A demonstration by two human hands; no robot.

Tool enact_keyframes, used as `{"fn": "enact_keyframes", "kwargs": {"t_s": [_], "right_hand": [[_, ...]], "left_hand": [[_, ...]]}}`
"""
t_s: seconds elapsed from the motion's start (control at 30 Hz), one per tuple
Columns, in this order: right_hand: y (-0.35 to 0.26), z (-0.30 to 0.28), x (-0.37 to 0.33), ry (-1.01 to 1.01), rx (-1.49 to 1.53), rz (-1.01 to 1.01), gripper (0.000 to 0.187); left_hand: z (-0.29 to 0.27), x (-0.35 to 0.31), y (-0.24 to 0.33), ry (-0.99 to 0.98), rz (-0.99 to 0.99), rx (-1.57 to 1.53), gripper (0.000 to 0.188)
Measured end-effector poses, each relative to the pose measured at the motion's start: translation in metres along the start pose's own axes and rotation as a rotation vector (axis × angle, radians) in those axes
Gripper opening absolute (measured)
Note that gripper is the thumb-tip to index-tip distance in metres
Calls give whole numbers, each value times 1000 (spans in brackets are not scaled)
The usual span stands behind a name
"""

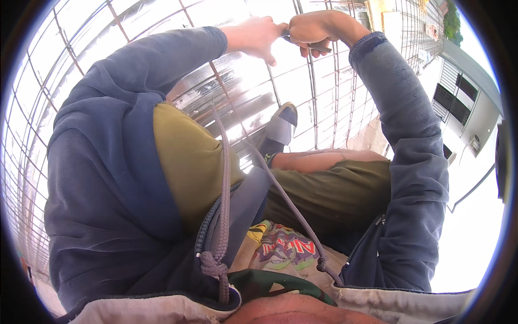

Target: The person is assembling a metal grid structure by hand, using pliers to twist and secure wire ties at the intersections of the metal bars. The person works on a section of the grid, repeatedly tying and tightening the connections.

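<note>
My right hand (318, 29) is closed around a dark metal pliers-like tool (319, 48), whose handle ends stick out below the fingers. Most of the tool is hidden in the grip. Beside it, my left hand (252, 39) reaches in with its thumb spread from the fingers, and its fingertips come up to the tool's front end. Strong glare washes out that hand, and no held object shows in it. Both hands are over a grid of thin steel reinforcing bars (312, 81), at the far side of my crouched legs.
The bar grid spreads across a shiny, glaring surface (248, 110). My shoe (280, 127) rests on it, below the hands. Two hood cords (225, 178) hang in front of me. To the right stands a pale building (464, 102) with dark louvred openings.
</note>
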State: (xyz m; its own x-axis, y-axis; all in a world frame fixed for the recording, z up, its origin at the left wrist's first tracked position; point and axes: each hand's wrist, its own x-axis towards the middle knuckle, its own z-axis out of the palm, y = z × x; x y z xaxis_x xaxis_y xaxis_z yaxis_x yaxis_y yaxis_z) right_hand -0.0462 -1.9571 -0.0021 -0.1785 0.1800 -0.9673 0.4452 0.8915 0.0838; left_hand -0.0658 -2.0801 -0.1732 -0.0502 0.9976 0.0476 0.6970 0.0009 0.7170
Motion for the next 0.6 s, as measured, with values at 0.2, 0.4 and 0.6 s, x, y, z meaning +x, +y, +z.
{"fn": "enact_keyframes", "kwargs": {"t_s": [0.2, 0.4, 0.6], "right_hand": [[23, -3, 11, -53, 175, -24, 46], [42, 18, -4, 577, -795, -256, 38], [73, 12, 44, 1130, -1201, -568, 22]], "left_hand": [[12, 32, 8, 21, -194, -279, 59], [17, 48, 5, 123, -179, -471, 37], [-8, 57, -25, -135, -170, -603, 37]]}}
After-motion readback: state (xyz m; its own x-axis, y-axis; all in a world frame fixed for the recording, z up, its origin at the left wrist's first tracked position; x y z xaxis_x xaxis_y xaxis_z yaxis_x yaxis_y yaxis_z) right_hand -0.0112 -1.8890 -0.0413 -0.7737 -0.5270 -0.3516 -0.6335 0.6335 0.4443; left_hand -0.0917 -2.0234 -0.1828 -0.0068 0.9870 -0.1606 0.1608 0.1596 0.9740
